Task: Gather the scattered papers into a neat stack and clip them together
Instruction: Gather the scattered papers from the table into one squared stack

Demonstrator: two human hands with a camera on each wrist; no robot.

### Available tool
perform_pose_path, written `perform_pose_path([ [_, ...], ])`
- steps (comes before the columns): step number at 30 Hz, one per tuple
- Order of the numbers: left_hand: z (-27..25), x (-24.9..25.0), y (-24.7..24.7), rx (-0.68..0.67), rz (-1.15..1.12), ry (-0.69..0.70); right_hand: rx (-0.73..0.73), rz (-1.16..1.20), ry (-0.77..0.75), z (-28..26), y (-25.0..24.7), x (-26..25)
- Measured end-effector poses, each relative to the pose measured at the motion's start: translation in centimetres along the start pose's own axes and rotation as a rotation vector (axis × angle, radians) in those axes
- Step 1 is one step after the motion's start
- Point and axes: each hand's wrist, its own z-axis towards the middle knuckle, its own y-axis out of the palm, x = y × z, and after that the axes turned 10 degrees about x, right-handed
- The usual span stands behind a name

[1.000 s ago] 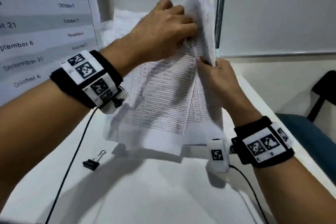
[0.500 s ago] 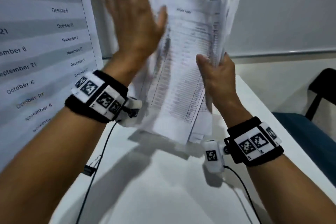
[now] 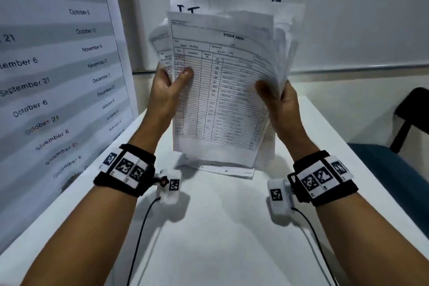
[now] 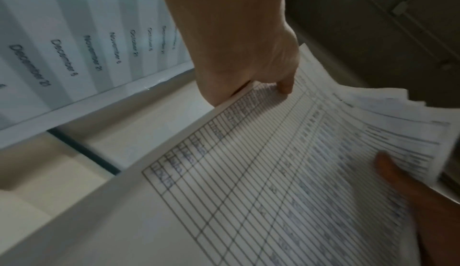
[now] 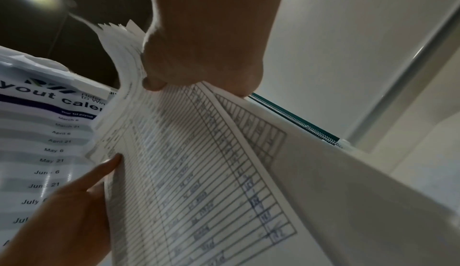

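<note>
Paper sheets (image 3: 222, 90) stand nearly upright above the white bench (image 3: 222, 227) — the left hand (image 3: 168, 90) pinches their left edge, thumb in front, and the right hand (image 3: 278, 104) grips the right edge the same way. Their top edges are fanned and uneven, so this looks like the squaring step. Next, probably, tap the lower edge on the bench to level it — no clip is in view.

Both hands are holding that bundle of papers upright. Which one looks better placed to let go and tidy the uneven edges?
Probably the left hand: it only pinches the papers at their left edge, while the right hand grips the thick, fanned side, carrying most of the bundle.
</note>
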Motion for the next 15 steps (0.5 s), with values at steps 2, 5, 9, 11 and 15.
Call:
perform_pose_path([
  [2,-0.1,-0.3,-0.6,-0.025,-0.068,-0.010,-0.009,-0.001,-0.017,0.1,-0.1,-0.1],
  [5,-0.6,-1.1,-1.3,-0.122,-0.111,-0.088,-0.019,0.025,0.037,0.2,-0.4,0.3],
  [9,-1.3,-2.1,-1.4,-0.203,-0.115,-0.189,-0.029,0.028,0.116,0.4,-0.3,1.0],
  [11,-1.5,-2.3,-0.8,-0.212,-0.065,-0.181,-0.040,0.011,0.163,0.4,-0.3,1.4],
  [15,-0.9,-2.2,-0.2,-0.146,0.050,-0.108,-0.137,-0.012,0.193,0.6,-0.6,2.0],
])
